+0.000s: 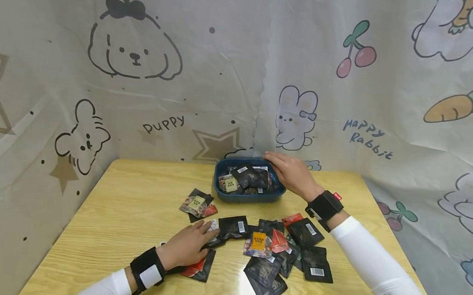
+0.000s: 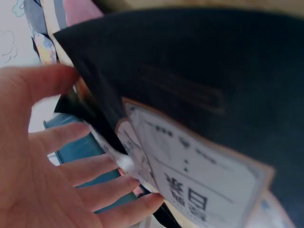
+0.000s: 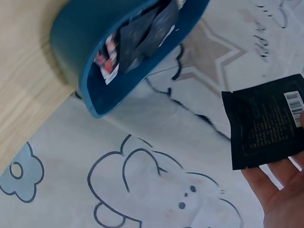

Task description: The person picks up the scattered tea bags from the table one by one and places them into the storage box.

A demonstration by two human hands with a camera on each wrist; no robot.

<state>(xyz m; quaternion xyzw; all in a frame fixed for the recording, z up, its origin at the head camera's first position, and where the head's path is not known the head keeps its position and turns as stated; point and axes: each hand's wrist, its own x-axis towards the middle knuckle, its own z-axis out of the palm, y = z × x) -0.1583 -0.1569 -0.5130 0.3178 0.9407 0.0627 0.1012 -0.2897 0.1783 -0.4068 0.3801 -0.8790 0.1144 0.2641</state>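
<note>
Left hand (image 1: 186, 246), fingers spread apart, lies over black sachets (image 1: 233, 227) on the tabletop (image 1: 139, 205); sliding the fingertips under one edge would probably lift a single one. Farther off, the right hand (image 1: 294, 174) pinches a barcoded sachet (image 3: 263, 123) near the right end of the blue plastic tub (image 1: 248, 198), where more sachets lie. Carried flat over the tub's middle before the fingers loosen, it should likely clear the rim.
</note>
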